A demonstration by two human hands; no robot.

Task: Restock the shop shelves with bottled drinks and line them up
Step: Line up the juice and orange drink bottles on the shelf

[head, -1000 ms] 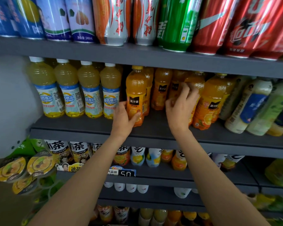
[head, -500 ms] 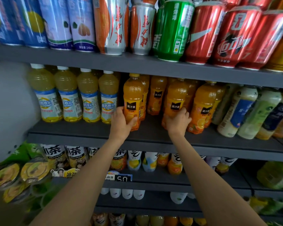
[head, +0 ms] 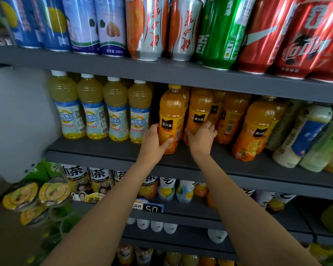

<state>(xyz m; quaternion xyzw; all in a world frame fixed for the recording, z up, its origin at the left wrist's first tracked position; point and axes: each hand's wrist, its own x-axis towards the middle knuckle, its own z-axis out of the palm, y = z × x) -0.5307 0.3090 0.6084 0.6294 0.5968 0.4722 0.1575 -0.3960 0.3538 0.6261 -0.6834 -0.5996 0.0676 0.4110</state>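
Both bare hands reach up to the grey metal middle shelf [head: 108,152]. The left hand [head: 153,143] grips the lower part of a front orange-juice plastic bottle with a yellow cap and black label [head: 171,114] — thumb across the front, fingers wrapped around its left side. That bottle stands upright near the shelf's front edge. Just beside it on the right, the right hand [head: 201,138] holds the base of a second orange-juice bottle with a black label [head: 200,106], fingers curled round its right side; the two bottles stand nearly touching. More orange bottles stand behind and to the right — one at the front [head: 255,127] leans slightly. Left of the held pair stands a row of four pale yellow drink bottles with white caps and blue labels [head: 102,110].
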